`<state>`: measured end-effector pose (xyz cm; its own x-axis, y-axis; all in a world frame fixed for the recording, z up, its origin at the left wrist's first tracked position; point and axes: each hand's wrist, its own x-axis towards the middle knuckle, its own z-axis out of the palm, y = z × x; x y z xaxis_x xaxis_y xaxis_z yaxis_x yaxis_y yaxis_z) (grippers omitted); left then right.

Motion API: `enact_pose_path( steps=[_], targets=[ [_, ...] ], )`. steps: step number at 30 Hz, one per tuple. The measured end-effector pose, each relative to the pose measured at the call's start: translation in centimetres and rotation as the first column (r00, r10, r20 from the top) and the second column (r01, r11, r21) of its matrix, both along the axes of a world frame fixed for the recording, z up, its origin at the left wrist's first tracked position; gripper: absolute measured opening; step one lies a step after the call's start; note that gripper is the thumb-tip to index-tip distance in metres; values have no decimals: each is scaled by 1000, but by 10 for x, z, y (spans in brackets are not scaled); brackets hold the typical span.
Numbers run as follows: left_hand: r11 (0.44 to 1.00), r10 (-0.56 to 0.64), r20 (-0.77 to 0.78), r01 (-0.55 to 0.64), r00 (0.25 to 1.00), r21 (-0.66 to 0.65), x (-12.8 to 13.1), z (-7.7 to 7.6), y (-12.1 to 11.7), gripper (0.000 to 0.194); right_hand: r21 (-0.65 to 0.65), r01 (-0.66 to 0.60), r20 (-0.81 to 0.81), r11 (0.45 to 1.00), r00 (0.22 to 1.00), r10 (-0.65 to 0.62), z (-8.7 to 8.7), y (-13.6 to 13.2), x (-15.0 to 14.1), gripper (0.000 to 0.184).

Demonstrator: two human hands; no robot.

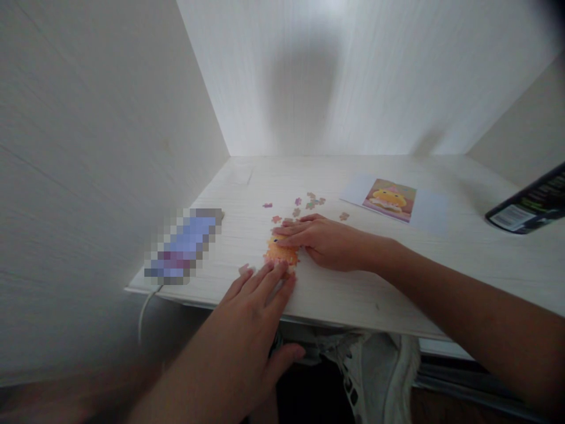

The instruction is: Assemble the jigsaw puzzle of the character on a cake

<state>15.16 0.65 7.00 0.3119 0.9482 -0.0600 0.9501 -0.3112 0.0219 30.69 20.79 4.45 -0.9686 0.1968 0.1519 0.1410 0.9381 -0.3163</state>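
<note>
A: What's on my remote feed?
B: White desk (pixel 353 294); L hand (pixel 251 318), thumb wide, & R hand (pixel 326 238), fingers straight, both on puzzle (pixel 282 253) nr front edge, gripping nothing AFAICT; loose pcs (pixel 311 204) beyond.
A: Best technique?
B: I'd brace w/ L, press flat w/ R, evenly, so joins don't buckle.

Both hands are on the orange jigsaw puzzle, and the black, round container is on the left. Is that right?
No: the head view shows the black, round container on the right. The left hand and right hand are on the orange jigsaw puzzle.
</note>
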Motion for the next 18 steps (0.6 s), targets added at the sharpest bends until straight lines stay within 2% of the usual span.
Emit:
enact_pose_path(
  steps=[3,12,18],
  targets=[
    [1000,-13,5,13,1000,20,-1,0,0,80,15,9,13,1000,1000,-9,-1,2,1,70],
    [998,-20,12,20,1000,63,-3,-2,-5,87,-22,-4,-15,1000,1000,3,-5,4,1,69],
    [985,-75,-71,85,995,151,-3,-2,-12,86,-38,-12,-49,999,999,10,-5,5,1,68]
  ],
)
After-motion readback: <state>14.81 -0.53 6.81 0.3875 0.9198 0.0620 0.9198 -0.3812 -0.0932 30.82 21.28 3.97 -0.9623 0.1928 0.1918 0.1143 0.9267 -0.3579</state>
